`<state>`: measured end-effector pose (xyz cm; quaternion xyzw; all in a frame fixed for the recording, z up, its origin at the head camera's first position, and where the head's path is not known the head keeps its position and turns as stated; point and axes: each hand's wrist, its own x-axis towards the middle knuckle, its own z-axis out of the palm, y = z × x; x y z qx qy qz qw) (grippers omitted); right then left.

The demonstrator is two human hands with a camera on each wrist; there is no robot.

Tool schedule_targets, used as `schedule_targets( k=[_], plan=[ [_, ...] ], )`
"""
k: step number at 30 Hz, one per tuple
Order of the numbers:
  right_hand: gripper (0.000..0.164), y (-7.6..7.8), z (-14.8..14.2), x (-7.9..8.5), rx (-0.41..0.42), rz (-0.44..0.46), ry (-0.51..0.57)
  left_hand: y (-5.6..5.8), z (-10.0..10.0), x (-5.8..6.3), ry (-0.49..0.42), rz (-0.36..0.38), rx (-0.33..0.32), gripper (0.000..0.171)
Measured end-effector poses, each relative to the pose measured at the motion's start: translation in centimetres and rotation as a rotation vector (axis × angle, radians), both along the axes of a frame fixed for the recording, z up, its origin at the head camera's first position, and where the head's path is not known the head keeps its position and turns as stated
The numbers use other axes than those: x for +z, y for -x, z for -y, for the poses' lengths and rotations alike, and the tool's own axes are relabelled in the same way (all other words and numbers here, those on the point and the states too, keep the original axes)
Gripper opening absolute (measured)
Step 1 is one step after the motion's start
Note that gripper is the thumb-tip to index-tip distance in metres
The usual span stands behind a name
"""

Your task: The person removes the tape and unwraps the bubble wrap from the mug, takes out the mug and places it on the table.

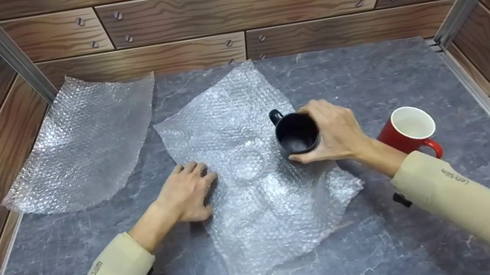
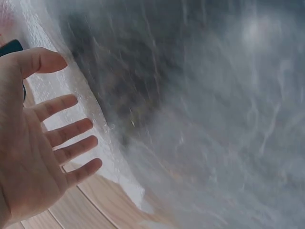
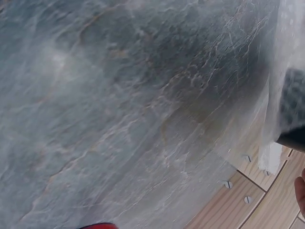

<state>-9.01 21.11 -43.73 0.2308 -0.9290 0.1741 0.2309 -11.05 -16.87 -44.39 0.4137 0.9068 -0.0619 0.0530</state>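
A black mug [image 1: 296, 134] is held in my right hand [image 1: 335, 129], thumb and fingers curled round its side. Its open top faces up and its handle points away to the left. Beneath it spreads a sheet of clear bubble wrap [image 1: 260, 225]. Whether the mug's base touches the sheet cannot be told. At the sheet's left edge is my left hand [image 1: 187, 194], holding nothing; in the left wrist view its fingers [image 2: 71, 131] are spread and nearly straight. Only the dark edge of the mug [image 3: 291, 138] shows in the right wrist view.
A red mug [image 1: 393, 137] with a white inside stands to the right, partly behind my right forearm. A second bubble wrap sheet [image 1: 90, 144] lies at the back left. Wood-patterned walls [image 1: 242, 7] enclose the grey marbled table [image 1: 364, 71].
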Motion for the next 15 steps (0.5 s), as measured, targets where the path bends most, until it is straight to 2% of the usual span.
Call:
schedule_targets(
  k=[4, 9, 15],
  plan=[
    [0.091, -0.1, -0.5, 0.0, -0.026, -0.001, 0.002, 0.9, 0.3, 0.1, 0.021, -0.011, 0.011, 0.069],
    [0.090, -0.3, -1.3, 0.0, -0.068, 0.002, 0.008, 1.7, 0.6, 0.2, 0.002, -0.047, 0.007, 0.061],
    [0.088, -0.4, -2.0, 0.0, -0.106, 0.011, 0.037, 2.5, 1.1, 0.2, -0.004, -0.051, 0.030, 0.063]
  ],
)
